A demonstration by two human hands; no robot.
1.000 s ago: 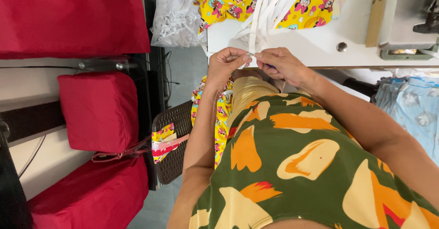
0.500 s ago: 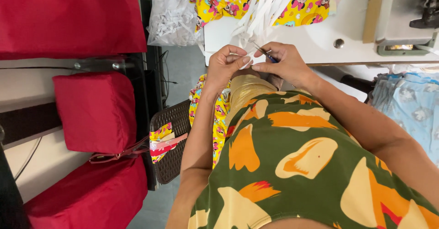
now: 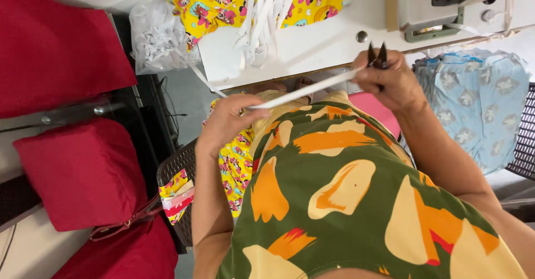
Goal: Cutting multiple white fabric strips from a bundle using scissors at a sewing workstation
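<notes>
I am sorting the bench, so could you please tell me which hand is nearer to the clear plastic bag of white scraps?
Left. The left hand is just right of and below the clear plastic bag; the right hand is far across.

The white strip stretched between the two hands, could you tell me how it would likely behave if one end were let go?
The white strip looks thin and flat, so probably floppy and light. It runs straight only because the left hand and right hand pull it taut; similar strips droop limply off the table.

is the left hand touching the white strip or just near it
Touching. The head view shows the left hand pinching one end of the white strip between its fingers, while the right hand holds the other end along with small dark snips.
</notes>
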